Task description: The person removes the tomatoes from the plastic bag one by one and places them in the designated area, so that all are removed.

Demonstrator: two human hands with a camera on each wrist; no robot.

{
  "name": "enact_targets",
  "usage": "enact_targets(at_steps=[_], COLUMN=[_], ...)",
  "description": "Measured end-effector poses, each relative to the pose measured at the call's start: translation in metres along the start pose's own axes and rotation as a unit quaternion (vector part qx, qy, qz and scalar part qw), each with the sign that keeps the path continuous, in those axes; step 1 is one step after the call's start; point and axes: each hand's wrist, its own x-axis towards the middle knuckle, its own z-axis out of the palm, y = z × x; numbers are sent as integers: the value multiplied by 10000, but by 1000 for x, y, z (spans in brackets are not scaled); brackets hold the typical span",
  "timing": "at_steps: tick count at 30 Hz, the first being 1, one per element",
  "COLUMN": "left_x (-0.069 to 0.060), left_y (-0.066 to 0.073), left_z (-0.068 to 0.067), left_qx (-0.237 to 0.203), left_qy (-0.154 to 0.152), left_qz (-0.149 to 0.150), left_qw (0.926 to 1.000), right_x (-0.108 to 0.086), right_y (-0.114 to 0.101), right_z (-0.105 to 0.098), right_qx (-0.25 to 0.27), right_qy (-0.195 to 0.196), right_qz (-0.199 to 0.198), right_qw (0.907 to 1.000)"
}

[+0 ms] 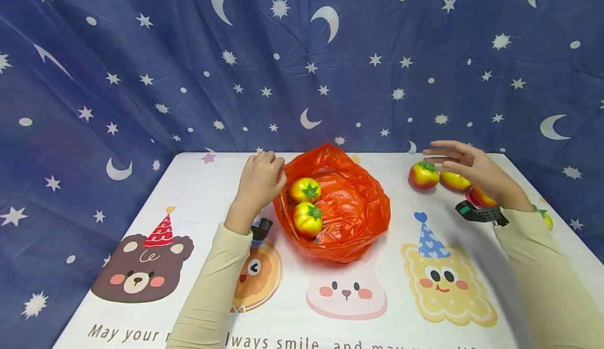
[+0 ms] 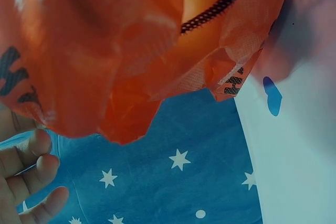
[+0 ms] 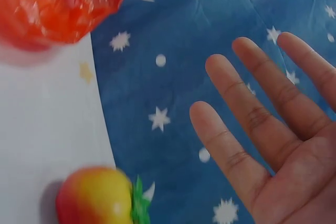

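A red plastic bag (image 1: pixel 351 202) stands with its mouth spread wide, two red-and-yellow toy tomatoes (image 1: pixel 308 219) lying at its left side. At the bag's left rim is my left hand (image 1: pixel 260 178), fingers curled; in the left wrist view its fingers (image 2: pixel 44 169) are bent beside the bag's edge (image 2: pixel 126 121), which its upper fingers hold. My right hand (image 1: pixel 464 163) hovers over the toy fruit at the right, holding nothing. Its fingers (image 3: pixel 257 119) are spread in the right wrist view, with a toy tomato (image 3: pixel 97 198) lower left of them. The nearest tomato (image 1: pixel 423 176) lies just below its fingertips.
Right of that tomato lie a yellow toy fruit (image 1: pixel 455 182), a red-yellow one (image 1: pixel 482 198) partly behind the right wrist, and another (image 1: pixel 547 219) beyond the sleeve. A white cloth with cartoon prints (image 1: pixel 346 304) covers the table; a blue starry curtain (image 1: pixel 264 40) hangs behind.
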Motion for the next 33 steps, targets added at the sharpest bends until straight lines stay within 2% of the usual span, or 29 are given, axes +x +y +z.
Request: enact_targets(at_steps=[5,12,19,25,33], left_x=[0,0,0,0,0], left_y=[0,-1,-1,-1,-1], left_z=[-1,1,0,0,0], left_qx=[-1,31,19,29,69], left_qy=[25,-17,48,28,71], left_qz=[25,8,11,-23,-18], left_qw=[10000,10000,10000,10000,9999], right_x=[18,46,71,88,107], right_y=[-11,-25,-34,-39,-37], right_z=[13,37,63,90,121], right_qx=[75,680,857,1028,1391], right_qy=[-175,-620,-1084,-1433,-1591], right_qz=[-15,-269,-736,-546,-675], right_qw=[9998,9954,9877,9828,9751])
